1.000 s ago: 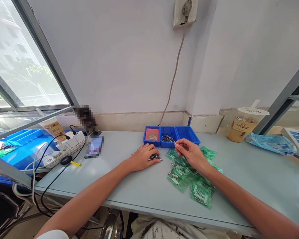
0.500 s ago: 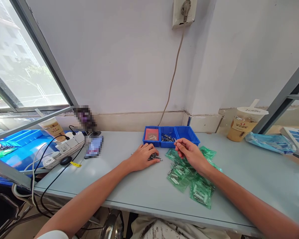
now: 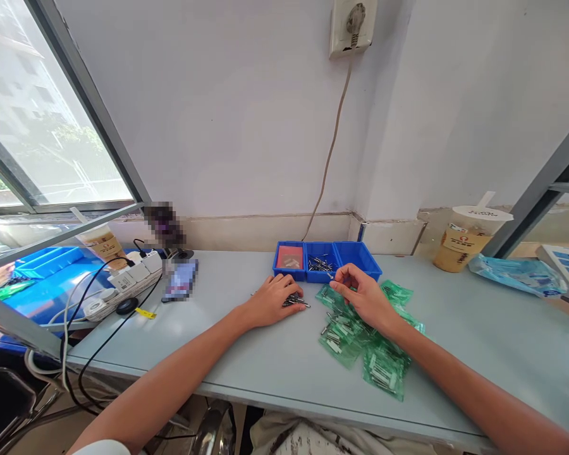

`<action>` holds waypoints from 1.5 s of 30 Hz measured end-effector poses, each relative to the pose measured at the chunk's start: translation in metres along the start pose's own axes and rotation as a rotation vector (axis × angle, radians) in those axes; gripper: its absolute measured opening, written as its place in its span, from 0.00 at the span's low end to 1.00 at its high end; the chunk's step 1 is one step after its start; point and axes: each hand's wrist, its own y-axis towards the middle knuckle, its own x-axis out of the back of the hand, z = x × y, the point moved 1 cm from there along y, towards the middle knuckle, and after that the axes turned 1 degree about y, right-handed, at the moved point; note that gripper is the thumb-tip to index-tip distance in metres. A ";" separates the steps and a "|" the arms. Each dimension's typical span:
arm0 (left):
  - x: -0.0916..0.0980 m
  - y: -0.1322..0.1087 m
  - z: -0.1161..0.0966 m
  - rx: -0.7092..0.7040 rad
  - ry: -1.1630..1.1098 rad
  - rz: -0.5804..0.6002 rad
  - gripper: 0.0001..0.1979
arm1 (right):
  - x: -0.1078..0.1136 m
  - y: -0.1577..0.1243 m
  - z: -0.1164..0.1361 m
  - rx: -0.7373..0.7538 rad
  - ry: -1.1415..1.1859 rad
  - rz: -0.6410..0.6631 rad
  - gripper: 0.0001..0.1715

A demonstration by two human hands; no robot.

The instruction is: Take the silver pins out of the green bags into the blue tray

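Note:
My left hand [image 3: 275, 300] rests on the table with its fingers curled round a small bunch of slim metal pins [image 3: 294, 301], partly hidden beneath the palm. To its right, my right hand [image 3: 360, 294] pinches one small metal pin [image 3: 331, 276] between thumb and forefinger, just in front of the blue tray [image 3: 358, 260]. More loose pins [image 3: 319, 263] lie in the tray's middle compartment, and a reddish piece [image 3: 289, 257] is in the left one. Green plastic bags [image 3: 383, 373] holding pins are heaped below and beside my right hand.
On the left are a phone [image 3: 180, 280], a power strip [image 3: 123, 284] with cables and a drink cup [image 3: 102, 243]. Another drink cup [image 3: 469, 240] and a blue packet [image 3: 516, 275] stand to the right. A cord [image 3: 334, 142] runs down the wall behind the tray.
The pin in my right hand's fingertips has tipped lower, and the fingers have turned slightly. My left hand stays over its pins. The whole view has shifted a little.

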 end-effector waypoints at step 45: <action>0.002 0.000 0.000 0.009 -0.037 0.013 0.18 | -0.002 -0.002 0.010 -0.070 0.133 0.069 0.23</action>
